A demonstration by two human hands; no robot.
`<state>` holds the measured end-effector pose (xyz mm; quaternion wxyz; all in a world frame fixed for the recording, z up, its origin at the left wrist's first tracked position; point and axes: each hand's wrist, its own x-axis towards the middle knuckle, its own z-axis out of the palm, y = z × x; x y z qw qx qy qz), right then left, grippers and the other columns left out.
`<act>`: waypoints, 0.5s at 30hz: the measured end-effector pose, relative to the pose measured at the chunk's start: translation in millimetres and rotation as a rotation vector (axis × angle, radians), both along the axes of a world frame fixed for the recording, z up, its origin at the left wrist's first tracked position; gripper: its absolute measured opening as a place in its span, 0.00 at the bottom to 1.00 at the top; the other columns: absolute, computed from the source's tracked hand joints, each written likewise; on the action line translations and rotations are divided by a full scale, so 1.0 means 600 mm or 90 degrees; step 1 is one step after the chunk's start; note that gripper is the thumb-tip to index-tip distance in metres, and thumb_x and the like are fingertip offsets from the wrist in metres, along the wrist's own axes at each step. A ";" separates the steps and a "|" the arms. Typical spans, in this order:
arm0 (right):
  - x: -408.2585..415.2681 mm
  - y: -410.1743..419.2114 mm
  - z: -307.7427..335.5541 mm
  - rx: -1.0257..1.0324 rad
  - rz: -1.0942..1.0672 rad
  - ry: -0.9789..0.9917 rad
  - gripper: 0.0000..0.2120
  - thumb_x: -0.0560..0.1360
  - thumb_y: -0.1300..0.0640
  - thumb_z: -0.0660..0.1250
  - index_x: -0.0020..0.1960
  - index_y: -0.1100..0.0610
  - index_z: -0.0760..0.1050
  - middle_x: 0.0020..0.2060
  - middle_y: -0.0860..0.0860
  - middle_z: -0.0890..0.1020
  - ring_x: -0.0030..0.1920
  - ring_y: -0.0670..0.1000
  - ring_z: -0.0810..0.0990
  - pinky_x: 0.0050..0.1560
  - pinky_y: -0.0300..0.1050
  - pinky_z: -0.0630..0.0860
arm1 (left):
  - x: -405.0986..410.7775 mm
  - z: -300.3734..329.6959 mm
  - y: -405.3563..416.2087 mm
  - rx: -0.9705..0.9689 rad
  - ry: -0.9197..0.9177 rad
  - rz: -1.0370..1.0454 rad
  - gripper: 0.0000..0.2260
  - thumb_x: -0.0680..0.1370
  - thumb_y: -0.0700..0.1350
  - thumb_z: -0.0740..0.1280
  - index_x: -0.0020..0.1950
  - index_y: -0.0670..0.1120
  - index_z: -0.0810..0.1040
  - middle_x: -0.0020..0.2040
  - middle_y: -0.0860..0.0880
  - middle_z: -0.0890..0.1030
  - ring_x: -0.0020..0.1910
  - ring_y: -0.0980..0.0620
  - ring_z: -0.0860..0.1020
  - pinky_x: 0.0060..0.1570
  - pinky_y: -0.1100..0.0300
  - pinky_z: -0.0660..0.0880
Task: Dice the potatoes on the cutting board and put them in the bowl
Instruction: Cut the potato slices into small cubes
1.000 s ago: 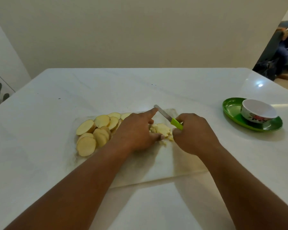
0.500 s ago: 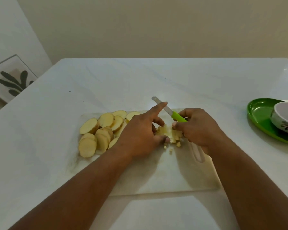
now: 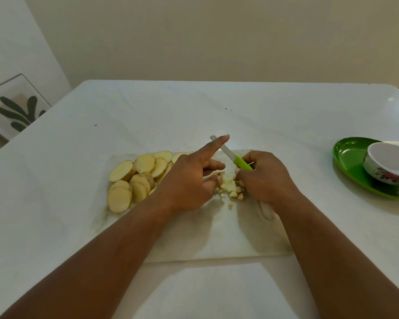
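- 1 knife [image 3: 236, 159], green handle gripped in my right hand [image 3: 264, 179].
- My left hand [image 3: 189, 180] pins the diced potato [image 3: 230, 189], index finger straight, the rest curled.
- About 12 pale yellow potato slices [image 3: 138, 178] overlap on the cutting board [image 3: 217, 240], left side.
- 1 white bowl [image 3: 388, 165] on 1 green plate [image 3: 350, 157], far right.

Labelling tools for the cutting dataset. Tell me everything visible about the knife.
The knife is small, with a pale, whitish blade and a bright green handle that looks like plastic. The right hand grips the handle, hiding its rear part. The blade slants up and away to the left over the diced potato on the cutting board. The left hand's outstretched index finger crosses the blade near its tip; whether it touches is unclear. The edge is not discernible.
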<state>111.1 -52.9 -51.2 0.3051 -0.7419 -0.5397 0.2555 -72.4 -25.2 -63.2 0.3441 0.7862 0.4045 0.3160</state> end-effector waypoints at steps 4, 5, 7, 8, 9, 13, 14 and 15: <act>-0.006 -0.003 0.004 0.017 0.032 0.148 0.02 0.72 0.56 0.71 0.45 0.50 0.80 0.39 0.50 0.84 0.34 0.48 0.80 0.35 0.42 0.73 | -0.003 0.009 -0.002 0.019 0.000 -0.012 0.35 0.80 0.36 0.66 0.79 0.65 0.64 0.53 0.55 0.87 0.53 0.65 0.82 0.56 0.69 0.77; -0.005 -0.003 0.005 0.032 0.023 0.192 0.04 0.71 0.54 0.71 0.45 0.50 0.81 0.40 0.51 0.85 0.32 0.49 0.79 0.36 0.45 0.74 | -0.002 0.012 -0.002 0.031 -0.019 -0.004 0.33 0.79 0.36 0.68 0.79 0.63 0.66 0.51 0.55 0.87 0.52 0.65 0.83 0.56 0.68 0.77; 0.001 -0.004 0.005 0.073 -0.011 0.236 0.06 0.68 0.51 0.71 0.45 0.48 0.81 0.41 0.52 0.85 0.32 0.50 0.76 0.37 0.48 0.73 | -0.006 0.023 -0.001 0.038 -0.076 0.030 0.30 0.78 0.38 0.72 0.77 0.58 0.71 0.45 0.56 0.88 0.50 0.64 0.84 0.57 0.64 0.78; 0.004 -0.005 0.003 0.094 -0.028 0.240 0.07 0.67 0.50 0.70 0.45 0.46 0.80 0.41 0.52 0.85 0.33 0.50 0.76 0.39 0.49 0.73 | -0.010 0.030 0.000 0.033 -0.103 0.051 0.29 0.77 0.39 0.74 0.75 0.57 0.73 0.42 0.56 0.87 0.48 0.62 0.85 0.58 0.62 0.79; 0.006 -0.006 0.001 0.109 -0.042 0.236 0.06 0.67 0.50 0.70 0.45 0.45 0.80 0.41 0.52 0.85 0.33 0.50 0.76 0.39 0.50 0.73 | -0.014 0.037 0.002 0.027 -0.121 0.073 0.28 0.76 0.41 0.76 0.73 0.56 0.75 0.41 0.56 0.87 0.46 0.61 0.85 0.57 0.61 0.79; 0.000 -0.017 -0.002 0.133 -0.016 0.133 0.02 0.75 0.55 0.70 0.47 0.50 0.79 0.37 0.49 0.83 0.34 0.49 0.78 0.37 0.43 0.72 | -0.041 0.053 -0.002 0.016 -0.121 0.118 0.24 0.73 0.47 0.80 0.68 0.54 0.80 0.37 0.53 0.86 0.36 0.59 0.83 0.46 0.64 0.78; -0.003 -0.018 -0.003 0.135 0.003 0.083 0.01 0.75 0.55 0.69 0.47 0.50 0.79 0.36 0.48 0.82 0.35 0.49 0.78 0.36 0.41 0.71 | -0.048 0.053 -0.001 0.015 -0.115 0.121 0.22 0.73 0.48 0.80 0.66 0.54 0.81 0.36 0.51 0.86 0.34 0.59 0.82 0.43 0.65 0.77; -0.008 -0.021 -0.003 0.138 0.025 0.043 0.01 0.75 0.55 0.69 0.46 0.50 0.79 0.35 0.47 0.80 0.34 0.48 0.78 0.35 0.40 0.70 | -0.055 0.054 -0.001 0.020 -0.110 0.130 0.19 0.74 0.49 0.79 0.64 0.54 0.82 0.35 0.49 0.85 0.32 0.58 0.81 0.41 0.66 0.76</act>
